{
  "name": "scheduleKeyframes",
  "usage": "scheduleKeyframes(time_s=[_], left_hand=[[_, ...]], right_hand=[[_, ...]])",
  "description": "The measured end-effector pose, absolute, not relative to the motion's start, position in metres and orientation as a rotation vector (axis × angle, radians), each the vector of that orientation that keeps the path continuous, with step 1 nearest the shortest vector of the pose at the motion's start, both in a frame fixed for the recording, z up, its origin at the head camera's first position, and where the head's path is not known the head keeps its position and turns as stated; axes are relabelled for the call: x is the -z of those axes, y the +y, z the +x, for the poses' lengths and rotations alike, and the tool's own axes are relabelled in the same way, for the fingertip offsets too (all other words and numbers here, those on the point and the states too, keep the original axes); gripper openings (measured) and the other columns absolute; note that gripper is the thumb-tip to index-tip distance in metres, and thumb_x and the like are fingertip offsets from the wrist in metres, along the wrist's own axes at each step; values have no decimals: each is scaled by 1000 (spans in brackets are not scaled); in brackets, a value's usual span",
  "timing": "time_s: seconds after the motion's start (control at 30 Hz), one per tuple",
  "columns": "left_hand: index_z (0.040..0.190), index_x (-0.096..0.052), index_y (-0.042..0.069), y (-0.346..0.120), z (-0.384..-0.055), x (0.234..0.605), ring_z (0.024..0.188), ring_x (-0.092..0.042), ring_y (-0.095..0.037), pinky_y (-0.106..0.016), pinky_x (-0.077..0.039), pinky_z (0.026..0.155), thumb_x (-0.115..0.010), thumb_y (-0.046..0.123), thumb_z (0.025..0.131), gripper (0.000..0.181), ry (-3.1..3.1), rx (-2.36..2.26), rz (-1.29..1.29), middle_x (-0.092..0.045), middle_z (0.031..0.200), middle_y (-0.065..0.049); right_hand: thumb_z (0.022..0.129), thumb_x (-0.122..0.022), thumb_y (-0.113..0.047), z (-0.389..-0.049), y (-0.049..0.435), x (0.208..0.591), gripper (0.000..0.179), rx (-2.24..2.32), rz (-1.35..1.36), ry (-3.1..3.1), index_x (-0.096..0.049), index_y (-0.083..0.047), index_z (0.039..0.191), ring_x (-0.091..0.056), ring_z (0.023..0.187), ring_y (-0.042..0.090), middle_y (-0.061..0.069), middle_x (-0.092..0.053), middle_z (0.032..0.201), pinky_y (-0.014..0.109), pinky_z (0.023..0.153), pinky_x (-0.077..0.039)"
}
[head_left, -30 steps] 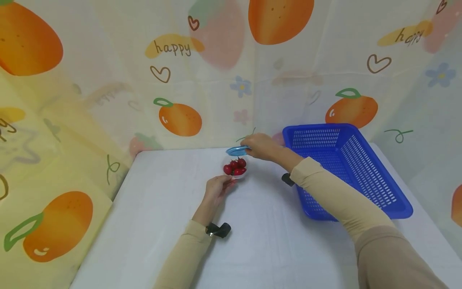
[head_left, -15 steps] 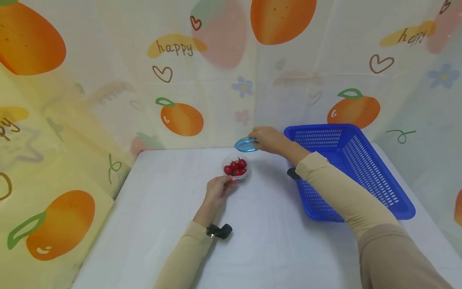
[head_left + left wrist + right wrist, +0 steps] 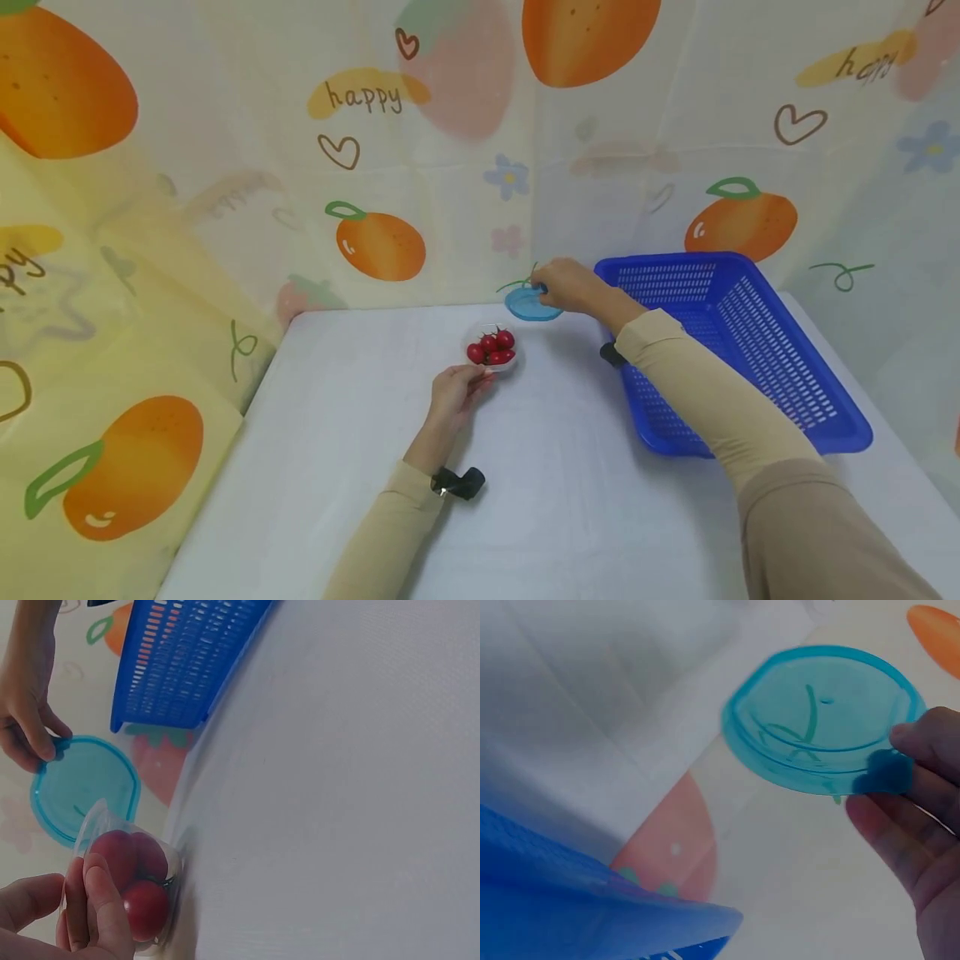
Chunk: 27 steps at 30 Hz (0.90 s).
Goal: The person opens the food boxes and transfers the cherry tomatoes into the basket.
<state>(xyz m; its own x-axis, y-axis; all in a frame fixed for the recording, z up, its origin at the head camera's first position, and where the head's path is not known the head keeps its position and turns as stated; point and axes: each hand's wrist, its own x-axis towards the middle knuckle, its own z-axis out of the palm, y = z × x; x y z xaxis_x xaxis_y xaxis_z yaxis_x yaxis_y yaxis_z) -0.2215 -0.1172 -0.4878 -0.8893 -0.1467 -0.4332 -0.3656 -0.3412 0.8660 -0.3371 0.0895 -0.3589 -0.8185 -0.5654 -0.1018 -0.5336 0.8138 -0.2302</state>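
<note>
Several red cherry tomatoes (image 3: 495, 343) with green stems lie in a small clear plastic container (image 3: 174, 874) on the white table. My left hand (image 3: 452, 393) pinches the container's near rim between thumb and fingers. Behind and to the right of it, my right hand (image 3: 572, 287) grips a translucent blue lid (image 3: 529, 306) by its edge. The round lid (image 3: 817, 720) is held in the air, apart from the container. In the left wrist view, part of the tomatoes is hidden behind my left fingers.
A large blue perforated plastic basket (image 3: 641, 437) stands on the right side of the white-covered table (image 3: 337, 400), partly behind my right forearm. A fruit-printed cloth (image 3: 450, 208) hangs close behind the table's back edge.
My right hand has carried the blue lid to the right, away from the container, and tilted it. My left hand stays at the container's rim.
</note>
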Motion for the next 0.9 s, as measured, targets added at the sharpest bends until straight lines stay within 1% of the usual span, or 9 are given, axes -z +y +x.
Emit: scheduleKeyframes(time_s=[0.13, 0.33, 0.57, 0.77, 0.9], left_hand=[[111, -54, 3, -117, -221, 489, 85, -73, -13, -28, -58, 88, -63, 11, 92, 22, 1706, -2378, -683, -71, 97, -9], [111, -54, 3, -117, -219, 487, 87, -72, -14, -29, -57, 90, -63, 12, 93, 22, 1703, -2371, -690, -71, 100, -9], [112, -55, 3, -118, -218, 486, 86, -72, -14, -28, -58, 88, -63, 12, 93, 21, 1713, -2373, -675, -71, 98, -9], [113, -54, 4, -118, -217, 486, 87, -72, -13, -26, -58, 85, -63, 12, 94, 23, 1710, -2366, -673, -71, 99, -8], [114, -54, 3, -118, -217, 485, 87, -72, -14, -26, -58, 86, -63, 13, 94, 24, 1709, -2372, -666, -71, 100, -9]], right_hand=[[90, -63, -8, -340, 90, 362, 30, 287, -842, 2785, -67, 0, 118, -61, 100, 28, 17, -69, 113, 41, 93, -54], [88, -65, -7, -344, 92, 367, 29, 296, -809, 2715, -68, 1, 116, -63, 107, 30, 17, -69, 114, 41, 96, -54], [87, -65, -7, -355, 97, 376, 27, 267, -816, 2685, -68, 1, 113, -62, 109, 31, 17, -68, 114, 42, 97, -53], [88, -62, -5, -362, 101, 380, 31, 316, -750, 2686, -66, 3, 117, -60, 112, 34, 20, -66, 118, 44, 98, -52], [88, -59, -3, -363, 101, 383, 34, 344, -722, 2717, -64, 4, 122, -57, 119, 38, 23, -63, 126, 47, 103, -48]])
